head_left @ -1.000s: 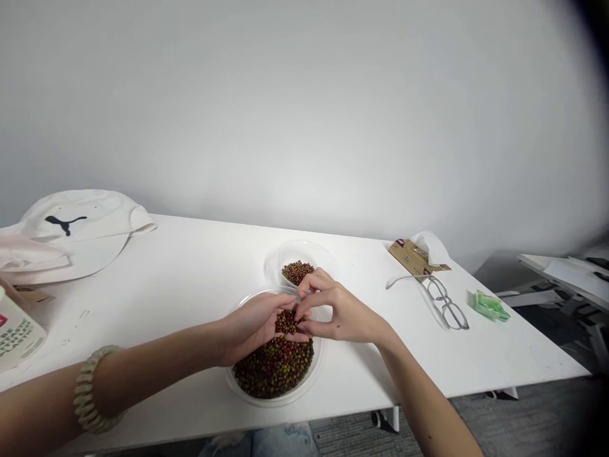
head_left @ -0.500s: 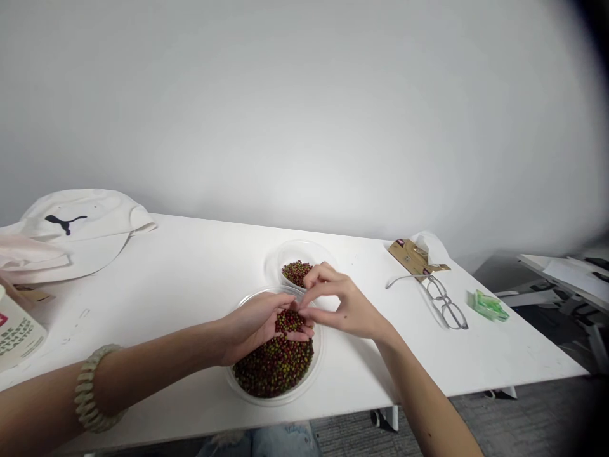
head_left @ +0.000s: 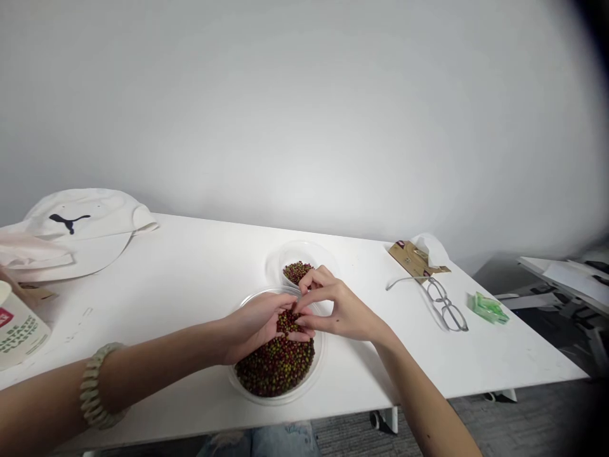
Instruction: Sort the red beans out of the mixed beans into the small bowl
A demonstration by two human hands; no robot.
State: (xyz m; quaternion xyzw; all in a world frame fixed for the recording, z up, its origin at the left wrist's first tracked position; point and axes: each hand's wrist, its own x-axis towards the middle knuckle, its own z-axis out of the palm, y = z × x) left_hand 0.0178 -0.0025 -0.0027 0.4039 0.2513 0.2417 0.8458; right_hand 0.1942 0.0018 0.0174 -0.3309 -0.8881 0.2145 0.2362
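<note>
left hand (head_left: 254, 327): cupped, a heap of beads (head_left: 287, 320) is held over the big bowl (head_left: 247, 387) | right hand (head_left: 340, 310): fingertips are pinched at the heap | small bowl (head_left: 314, 251) just behind

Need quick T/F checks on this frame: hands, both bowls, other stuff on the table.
1. The left hand cups a heap of beans above the large bowl. True.
2. The right hand holds a spoon. False: it is bare, fingertips at the beans in the left palm.
3. The small bowl is empty. False: it holds some beans.
4. Glasses lie on the table, right of the hands. True.
5. A white cap lies at the table's far left. True.
</note>
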